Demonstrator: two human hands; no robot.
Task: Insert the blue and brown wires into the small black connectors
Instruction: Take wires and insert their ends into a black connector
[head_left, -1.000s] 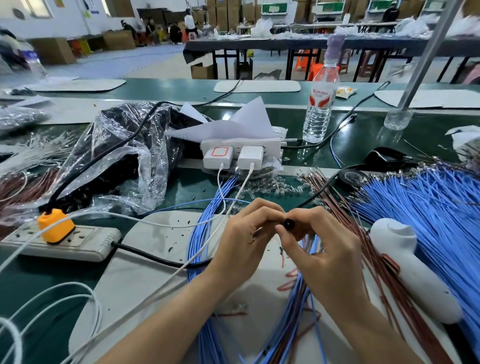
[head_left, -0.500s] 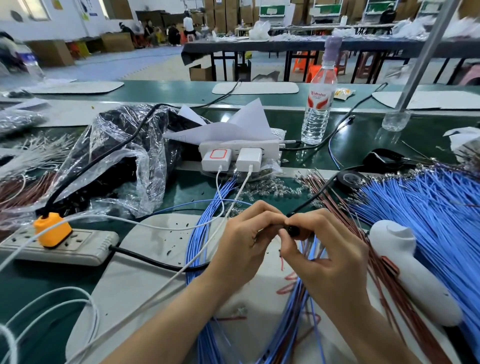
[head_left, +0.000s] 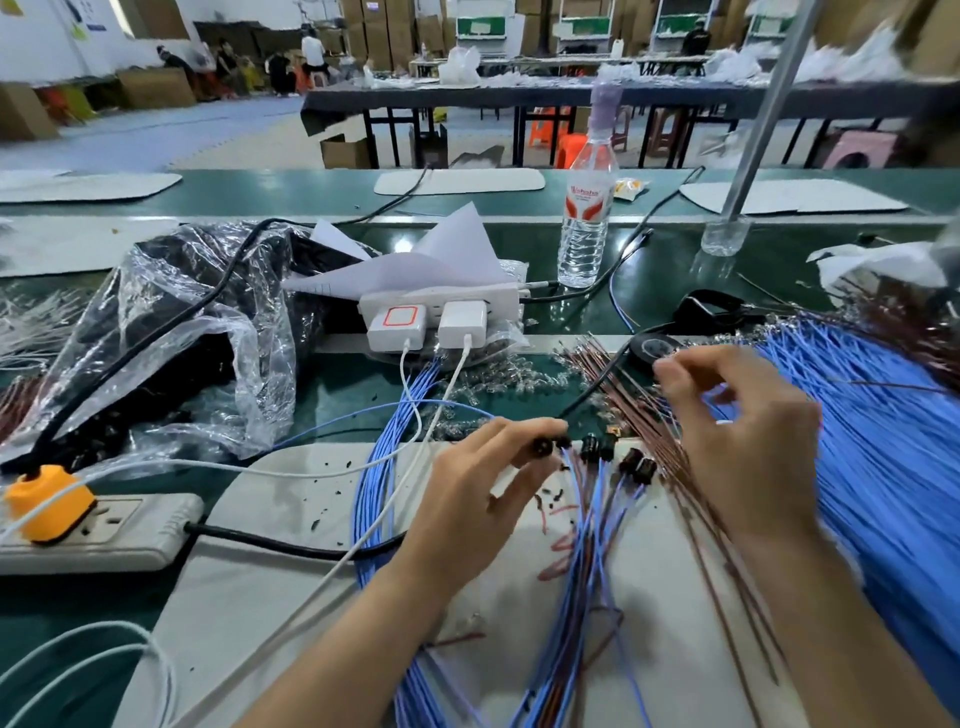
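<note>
Pinching one small black connector (head_left: 545, 446) between thumb and forefinger, the left hand (head_left: 478, 499) holds it just above the white mat (head_left: 291, 519), the other fingers loosely fanned below. Which way its open end faces is too small to tell. Just right of the grip lie two wired connectors (head_left: 597, 447), near each other, their blue and brown leads running back toward the person.

Further right of the grip and a little beyond it, the loose brown wires (head_left: 644, 410) fan across the bench. The right hand (head_left: 748, 447) hovers over them, well apart from the connector, fingers half curled and blurred — whether a wire is pinched between them I cannot tell. Farthest from the grip, on the right, spreads the thick bundle of blue wires (head_left: 883, 441).

The step in hand looks like fetching the next wire for the held connector. To do it well, the right hand should single out one wire, not a clump, and take it close to its terminal end so the tip does not flex. The left hand should turn the connector until the right hole faces the incoming tip and hold it steady. Feed the tip straight, in line with the hole, and press until it seats — pushed at an angle, a thin wire is likely to buckle or bend its terminal. A light tug afterwards would confirm it is locked.
</note>
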